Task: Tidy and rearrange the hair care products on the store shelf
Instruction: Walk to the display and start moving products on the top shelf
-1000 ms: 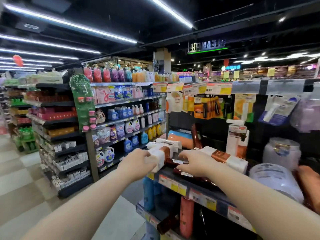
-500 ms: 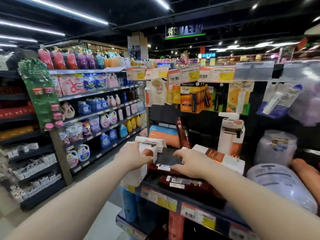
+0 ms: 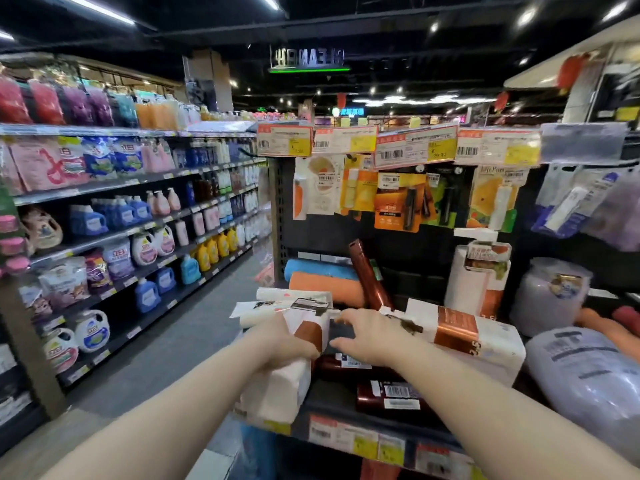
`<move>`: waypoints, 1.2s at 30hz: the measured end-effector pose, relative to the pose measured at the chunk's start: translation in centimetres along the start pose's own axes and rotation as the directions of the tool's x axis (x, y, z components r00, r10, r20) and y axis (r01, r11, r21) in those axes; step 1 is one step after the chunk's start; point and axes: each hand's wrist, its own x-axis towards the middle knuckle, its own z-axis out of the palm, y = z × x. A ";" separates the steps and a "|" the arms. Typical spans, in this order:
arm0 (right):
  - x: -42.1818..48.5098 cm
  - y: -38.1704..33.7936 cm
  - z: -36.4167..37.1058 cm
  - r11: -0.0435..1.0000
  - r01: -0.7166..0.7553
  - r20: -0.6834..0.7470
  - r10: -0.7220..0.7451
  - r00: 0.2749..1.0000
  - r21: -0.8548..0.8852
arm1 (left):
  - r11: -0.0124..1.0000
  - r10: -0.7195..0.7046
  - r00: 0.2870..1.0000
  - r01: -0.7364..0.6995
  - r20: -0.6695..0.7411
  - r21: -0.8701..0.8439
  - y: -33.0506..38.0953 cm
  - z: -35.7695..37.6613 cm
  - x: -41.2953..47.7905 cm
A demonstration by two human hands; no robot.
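Now at the shelf's [image 3: 329, 398] left end.
Your left grip [image 3: 277, 344] curls round a white-and-copper box [image 3: 280, 393]; your right grip [image 3: 375, 337] lies spread over brown bottles [image 3: 367, 396].

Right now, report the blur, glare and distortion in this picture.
Head view: motion blur smears the blue plastic detergent bottles and orange-and-yellow price tags; ceiling strip lights blow out; wide lens bows shelf edges; left hand, right hand and white-and-copper cardboard carton are sharpest.

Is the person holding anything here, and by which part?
The left hand grips the white box with a copper band round its middle, at the shelf's left end. The right hand holds nothing, spread open over the lying brown bottles.
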 end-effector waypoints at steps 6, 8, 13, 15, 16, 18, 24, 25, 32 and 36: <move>0.9 -1.3 0.7 0.979 -0.100 -0.080 0.116 0.990 0.177 | 0.945 0.136 0.991 -0.133 -0.011 -0.298 -2.9 -1.9 0.0; 1.3 -1.7 0.9 0.948 -0.146 -0.111 0.184 0.977 0.282 | 0.893 0.231 0.971 -0.237 -0.063 -0.384 -3.4 -2.2 0.0; 0.5 -2.4 0.3 0.724 -0.149 -0.076 0.269 0.960 0.673 | 0.650 0.417 0.904 -0.366 -0.090 -0.666 -2.6 -2.3 -0.3; -0.9 -2.4 -0.6 0.531 -0.094 -0.032 0.223 0.974 0.842 | 0.536 0.515 0.855 -0.382 -0.067 -0.752 -1.3 -1.9 -0.9; -1.7 -2.0 -1.1 0.472 -0.066 -0.034 0.199 0.979 0.879 | 0.500 0.552 0.831 -0.387 -0.059 -0.775 -0.6 -1.4 -1.2; -3.5 -1.1 -2.4 0.419 0.006 -0.089 0.180 0.980 0.908 | 0.463 0.610 0.791 -0.397 -0.040 -0.793 1.3 -0.5 -1.9; -9.0 4.5 -6.1 0.557 0.114 -0.301 0.257 0.919 0.823 | 0.465 0.741 0.669 -0.454 0.054 -0.760 8.7 3.2 -3.7; -10.1 5.7 -6.5 0.602 0.100 -0.316 0.265 0.911 0.792 | 0.473 0.758 0.650 -0.488 0.056 -0.733 9.9 4.0 -4.0; -15.5 12.4 -8.2 0.699 -0.024 -0.288 0.326 0.900 0.715 | 0.504 0.800 0.586 -0.534 0.133 -0.679 16.1 9.4 -6.1; -16.8 15.5 -7.7 0.693 -0.058 -0.270 0.355 0.895 0.719 | 0.538 0.791 0.588 -0.535 0.171 -0.651 18.1 11.8 -6.7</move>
